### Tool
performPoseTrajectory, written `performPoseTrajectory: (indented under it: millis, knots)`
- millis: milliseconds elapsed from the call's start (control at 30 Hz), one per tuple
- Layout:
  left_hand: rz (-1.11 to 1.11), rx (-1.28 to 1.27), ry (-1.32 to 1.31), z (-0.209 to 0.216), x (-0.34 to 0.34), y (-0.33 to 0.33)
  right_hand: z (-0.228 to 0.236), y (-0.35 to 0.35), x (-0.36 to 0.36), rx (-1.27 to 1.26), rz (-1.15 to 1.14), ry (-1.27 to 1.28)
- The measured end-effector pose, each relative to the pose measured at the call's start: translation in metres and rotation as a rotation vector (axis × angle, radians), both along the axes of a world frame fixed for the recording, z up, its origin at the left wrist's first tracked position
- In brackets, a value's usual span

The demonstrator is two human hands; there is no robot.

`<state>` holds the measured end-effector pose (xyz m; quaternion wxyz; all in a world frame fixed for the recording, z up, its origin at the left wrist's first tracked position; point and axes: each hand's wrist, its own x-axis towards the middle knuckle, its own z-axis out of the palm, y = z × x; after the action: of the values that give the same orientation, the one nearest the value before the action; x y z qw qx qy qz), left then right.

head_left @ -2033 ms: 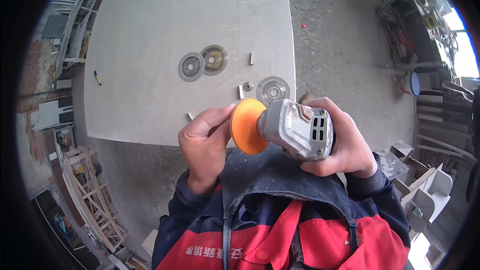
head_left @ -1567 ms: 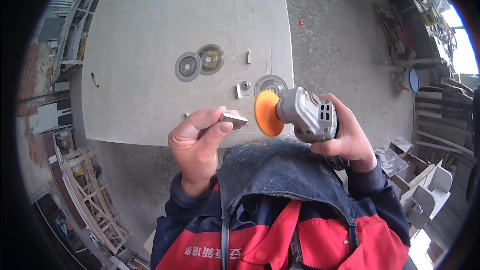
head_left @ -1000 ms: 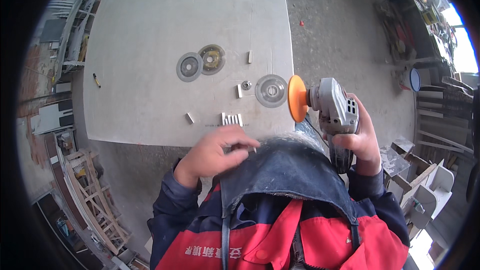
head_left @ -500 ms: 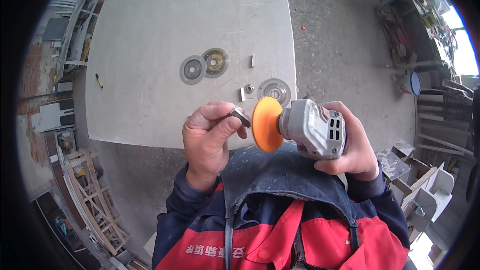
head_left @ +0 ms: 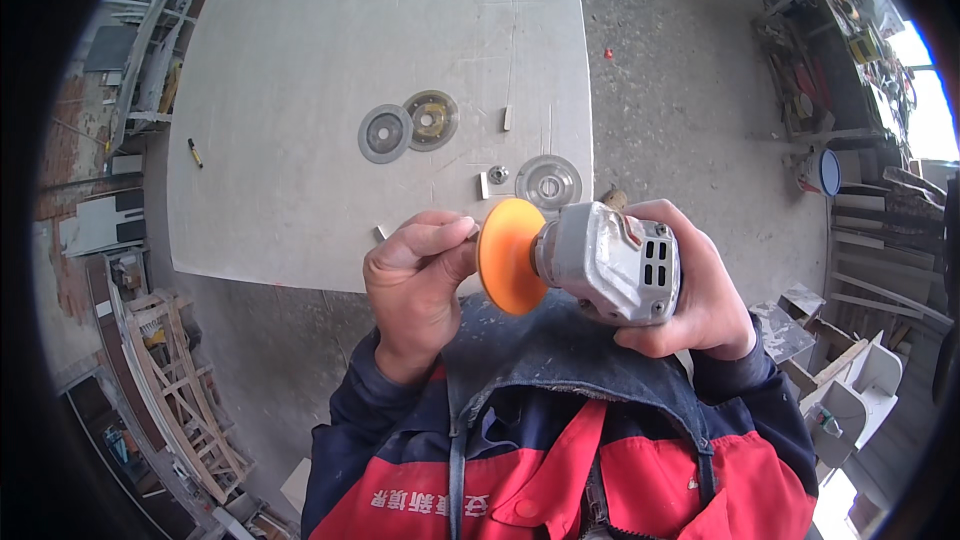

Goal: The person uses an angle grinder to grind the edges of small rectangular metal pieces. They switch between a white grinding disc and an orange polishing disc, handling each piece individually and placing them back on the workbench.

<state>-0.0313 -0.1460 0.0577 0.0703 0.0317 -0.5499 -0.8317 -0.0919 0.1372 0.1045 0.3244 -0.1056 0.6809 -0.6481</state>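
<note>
tabletop [head_left: 300, 30] pale, scratched; grey disc [head_left: 385, 147] overlapping yellowish disc [head_left: 433, 136], marker [head_left: 196, 153] near left edge. floor [head_left: 680, 90] grey, dusty; blue-rimmed bucket [head_left: 830, 171] right, wooden frame [head_left: 205, 412] lower left. right hand [head_left: 708, 290] wrapped round grinder [head_left: 605, 265] by table's near right corner; left hand [head_left: 415, 275] pinching small block [head_left: 471, 234], mostly hidden, at orange pad [head_left: 512, 255].

Bucket [head_left: 825, 171] at right, small red object [head_left: 608, 53] on the floor [head_left: 670, 110], seemingly a wooden frame [head_left: 187, 368] at left
</note>
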Motion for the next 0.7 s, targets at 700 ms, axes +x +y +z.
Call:
performPoseTrajectory:
  millis: [700]
  knots:
    - [0.349,-0.336,-0.616,-0.098,0.021,-0.166,-0.035,0.033,0.019,-0.042,-0.395,-0.165]
